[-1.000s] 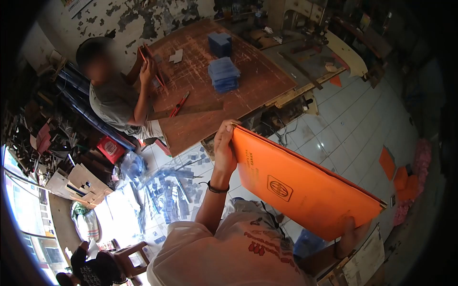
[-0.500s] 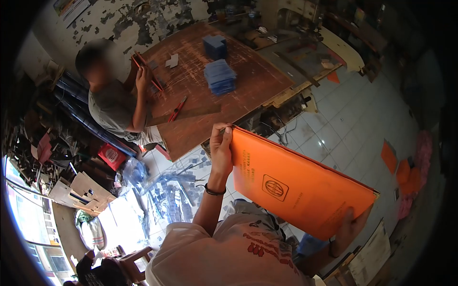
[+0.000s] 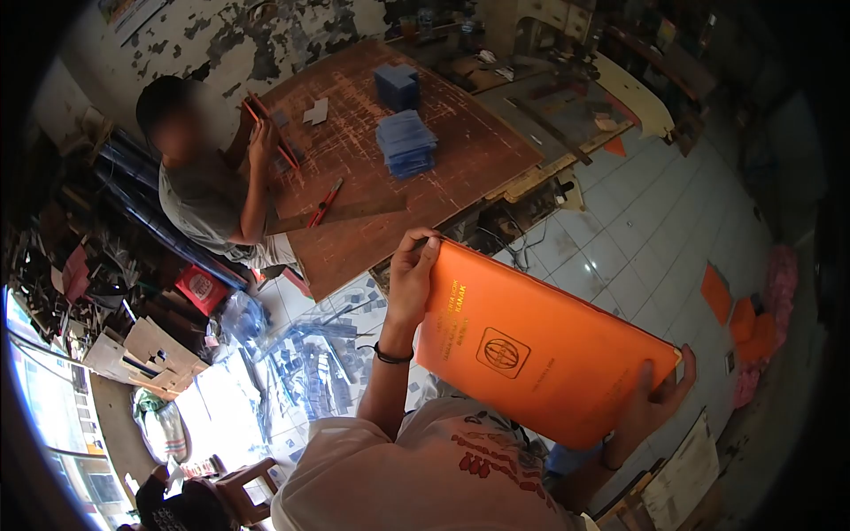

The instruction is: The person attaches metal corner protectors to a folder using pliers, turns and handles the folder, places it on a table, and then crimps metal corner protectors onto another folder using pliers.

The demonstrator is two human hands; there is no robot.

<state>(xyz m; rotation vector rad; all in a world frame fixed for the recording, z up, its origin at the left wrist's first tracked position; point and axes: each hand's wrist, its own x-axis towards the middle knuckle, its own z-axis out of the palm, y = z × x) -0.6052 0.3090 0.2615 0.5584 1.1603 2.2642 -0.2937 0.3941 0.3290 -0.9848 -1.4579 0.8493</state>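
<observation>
An orange folder [image 3: 553,350] with gold lettering and a round emblem in a frame is held up, tilted, in front of my chest. My left hand [image 3: 413,274] grips its upper left corner, thumb on the front cover. At the lower right end, my right hand [image 3: 651,403] has the folder's edge between its fingers, with one finger lying on the cover and others past the corner. The folder's back and what lies inside it are hidden.
A worn reddish table [image 3: 354,257] carries blue plastic stacks [image 3: 407,143], a red cutter [image 3: 326,202] and a long ruler [image 3: 363,212]. A person [image 3: 199,181] at its left holds an orange-edged piece. Orange sheets [image 3: 753,334] lie on the tiled floor, right; plastic scraps [image 3: 319,372] lie left.
The folder has shifted slightly left and turned, so its gold print shows more clearly. My right hand's fingers now show past the folder's right corner.
</observation>
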